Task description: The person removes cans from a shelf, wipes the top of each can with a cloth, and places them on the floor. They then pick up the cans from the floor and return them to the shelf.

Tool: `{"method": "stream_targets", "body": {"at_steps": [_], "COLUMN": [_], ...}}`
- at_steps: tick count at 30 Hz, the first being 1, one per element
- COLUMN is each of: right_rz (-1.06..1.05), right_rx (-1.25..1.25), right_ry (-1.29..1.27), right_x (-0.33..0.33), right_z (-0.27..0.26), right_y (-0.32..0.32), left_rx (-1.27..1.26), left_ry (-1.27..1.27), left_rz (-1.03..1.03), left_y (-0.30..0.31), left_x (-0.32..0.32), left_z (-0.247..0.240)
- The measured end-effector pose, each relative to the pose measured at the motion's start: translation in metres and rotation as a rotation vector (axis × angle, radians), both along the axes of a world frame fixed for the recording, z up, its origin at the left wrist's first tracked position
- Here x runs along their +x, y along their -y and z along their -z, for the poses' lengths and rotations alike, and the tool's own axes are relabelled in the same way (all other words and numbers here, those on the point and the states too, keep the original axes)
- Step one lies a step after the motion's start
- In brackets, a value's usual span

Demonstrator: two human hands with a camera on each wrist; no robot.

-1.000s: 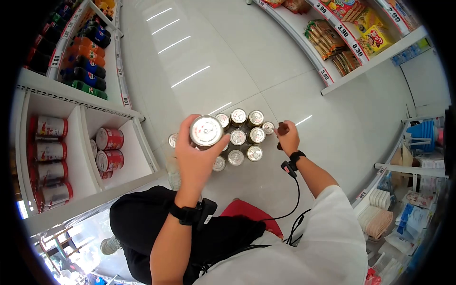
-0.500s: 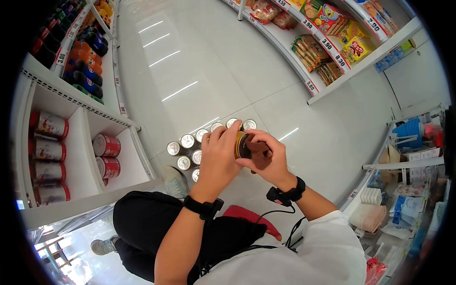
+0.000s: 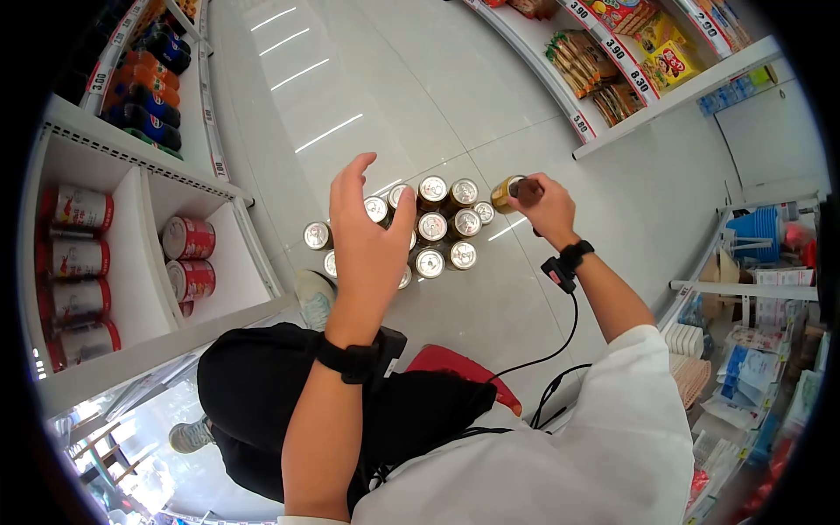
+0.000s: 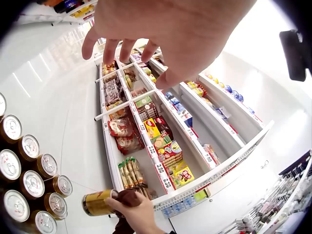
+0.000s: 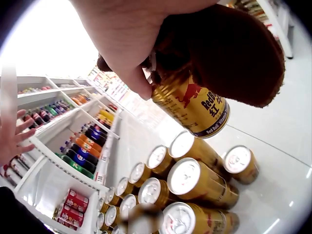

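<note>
In the head view, my right hand (image 3: pixel 551 210) grips a gold Red Bull can (image 3: pixel 504 194) through a brown cloth (image 3: pixel 528 192) bunched at one end. The can is tilted on its side, just right of the group of standing cans (image 3: pixel 432 227). The right wrist view shows the can's printed side (image 5: pixel 195 105) and the fuzzy cloth (image 5: pixel 239 53) spread over my fingers. My left hand (image 3: pixel 372 236) hovers over the left part of the group, fingers spread and nothing in them. It hides a few of the cans behind it.
Shelves with bottles (image 3: pixel 149 96) and red-topped tins (image 3: pixel 80 258) rise at the left. Snack shelves (image 3: pixel 612 79) stand at far right, and a rack of blue cups (image 3: pixel 759 238) and packets at the right. A shoe (image 3: pixel 315 297) is close to the cans on the tiled floor.
My left hand first held a can upright; then both hands met at it with the cloth. Now the left has let go, and the right has carried the can and cloth rightward.
</note>
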State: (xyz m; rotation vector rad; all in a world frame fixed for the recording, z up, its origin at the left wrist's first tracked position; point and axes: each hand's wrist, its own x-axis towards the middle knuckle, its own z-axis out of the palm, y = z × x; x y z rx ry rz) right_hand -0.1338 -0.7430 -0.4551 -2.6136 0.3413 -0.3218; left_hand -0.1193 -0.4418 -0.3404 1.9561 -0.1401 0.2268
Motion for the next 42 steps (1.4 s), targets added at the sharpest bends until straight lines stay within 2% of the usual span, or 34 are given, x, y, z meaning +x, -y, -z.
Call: {"method": "stream_targets", "body": {"at_steps": [1,4,8,16,21,24,27,28,30,32,36,38,40,41,42], "right_rz": [0.031,-0.031,0.033,0.027,-0.063,-0.042,-0.068,-0.037,-0.108,-0.070,-0.094,-0.208,-0.353,-0.419,-0.577], "right_rx": [0.005,-0.011,0.046,0.008,0.041,-0.043,0.016,0.130,0.054,0.071,0.102,0.375,0.804,0.785,0.956], "right_ry": [-0.128,-0.130,-0.181,-0.196,-0.151,-0.147,-0.243,-0.295,-0.232,-0.062,0.159,0.176,-0.155,-0.176,-0.181], "right_x": [0.003,0.006,0.009,0.004,0.007,0.009,0.010,0.013,0.011,0.008,0.008,0.016,0.006,0.001,-0.006], "right_z": [0.011,0.043,0.071,0.092,0.104,0.111,0.098,0.108,0.102,0.095,0.051,0.015,-0.089,-0.125,-0.155], "right_y": [0.002,0.000,-0.007,-0.009,-0.006,-0.007,-0.005,0.002,0.009,0.012,0.012,0.000,-0.050,-0.076,-0.099], "left_rx": [0.003,0.004,-0.022,-0.034,-0.006,-0.004,-0.007,-0.013,-0.025,-0.037,-0.131,-0.163,-0.120,-0.115,-0.164], "left_ry": [0.006,-0.007,-0.044,-0.064,-0.002,0.033,0.059,0.071,0.113,0.140,0.251,0.358,0.567,0.580,0.645], "left_rz": [0.001,-0.001,-0.016,-0.042,-0.060,-0.054,-0.068,-0.065,-0.063,-0.054,-0.017,-0.037,-0.032,-0.101,-0.066], "left_y": [0.000,-0.001,-0.004,-0.009,-0.007,-0.008,-0.010,-0.012,-0.014,-0.017,-0.026,-0.033,-0.048,-0.062,-0.074], "left_x": [0.001,0.000,0.000,0.003,-0.001,0.005,0.001,0.002,0.001,-0.002,-0.012,-0.024,-0.042,-0.059,-0.079], "left_z": [0.000,0.000,0.001,0.001,0.014,0.024,0.013,0.014,0.013,0.006,-0.033,-0.066,-0.109,-0.135,-0.162]}}
